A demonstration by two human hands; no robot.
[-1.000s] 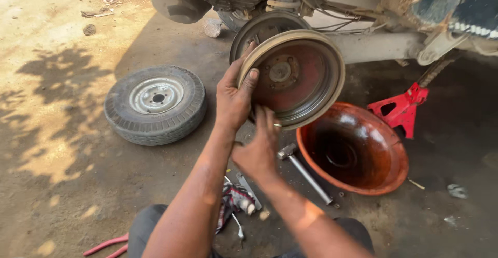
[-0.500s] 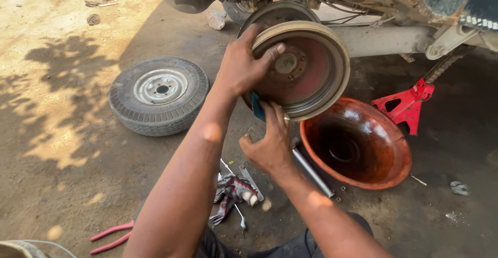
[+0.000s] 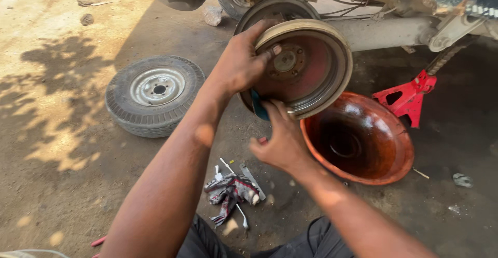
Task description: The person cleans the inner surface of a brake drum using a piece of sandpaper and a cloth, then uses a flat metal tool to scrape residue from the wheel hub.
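left hand (image 3: 239,63) gripping brake drum (image 3: 306,66), right hand (image 3: 280,141) seemingly beneath

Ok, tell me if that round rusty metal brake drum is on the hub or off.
Off: both hands hold the round rusty metal brake drum, open side facing the camera.

Bare dirt ground (image 3: 62,185), sunlit toward nine o'clock, shaded and oil-dark toward three. Lying flat at ten o'clock: a spare wheel (image 3: 154,94). At three o'clock, a rust-orange basin (image 3: 363,138), with a red jack stand (image 3: 410,94) just behind. At six, a soiled rag (image 3: 231,191) over small tools. At eleven, scattered stones (image 3: 87,18).
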